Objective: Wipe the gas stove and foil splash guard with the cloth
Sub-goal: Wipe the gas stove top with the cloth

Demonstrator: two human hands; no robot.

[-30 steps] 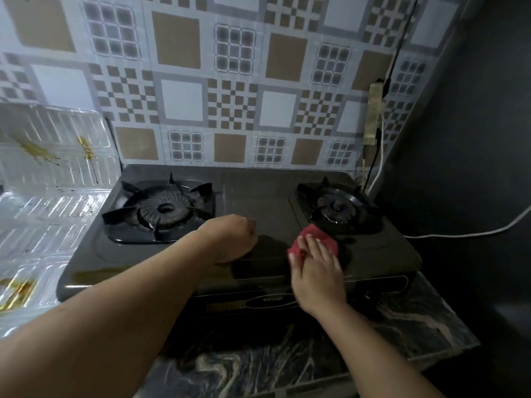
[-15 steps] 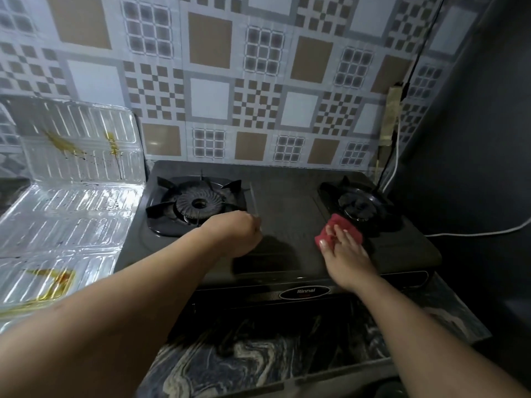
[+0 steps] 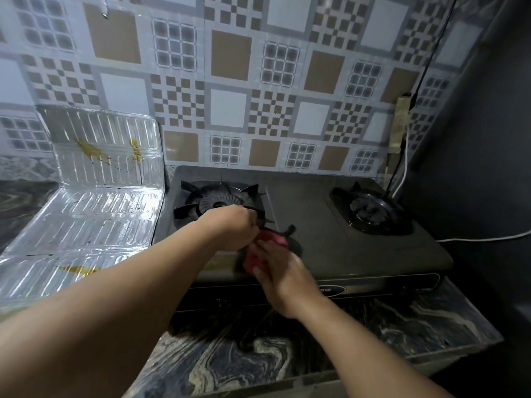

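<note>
The black gas stove sits on a marbled counter against the patterned tile wall. Just left of the stove lies the foil splash guard, one panel upright, the rest flat, streaked with yellow-brown grease (thickest on the upright panel). Both arms reach over the stove's front edge. The right hand presses down on the red cloth, which lies on the stove top just in front of the left burner. The left hand, fingers curled, meets the cloth's upper edge; whether it grips it I cannot tell.
</note>
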